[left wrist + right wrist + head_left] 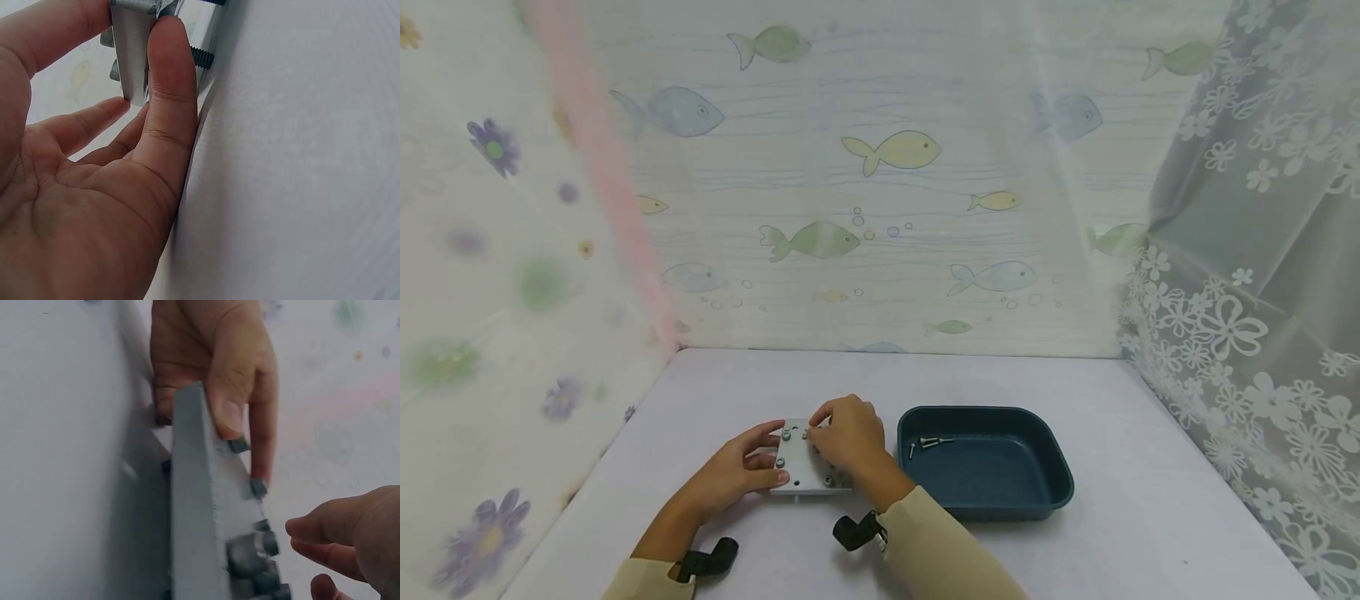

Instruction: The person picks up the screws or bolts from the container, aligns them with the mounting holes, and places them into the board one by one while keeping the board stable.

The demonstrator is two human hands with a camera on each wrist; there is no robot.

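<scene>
A pale metal plate (801, 467) set with several bolts lies on the white table. My left hand (733, 471) grips its left edge, thumb at the near corner and fingers on the far side. Threaded bolt ends (201, 57) stick out under the plate in the left wrist view. Over the plate's far part is my right hand (853, 433), bent fingers close to a bolt (806, 434). In the right wrist view its fingertips (297, 528) stand slightly apart from the bolt heads (270, 542), with nothing visible between them. A thicker round metal part (245, 555) also sits on the plate.
Right of the plate stands a dark blue tray (1060, 475), close to my right forearm. Several loose screws (931, 442) lie at its left end. A fish-print curtain (887, 200) hangs behind the table, with a lacy curtain (1247, 333) on the right.
</scene>
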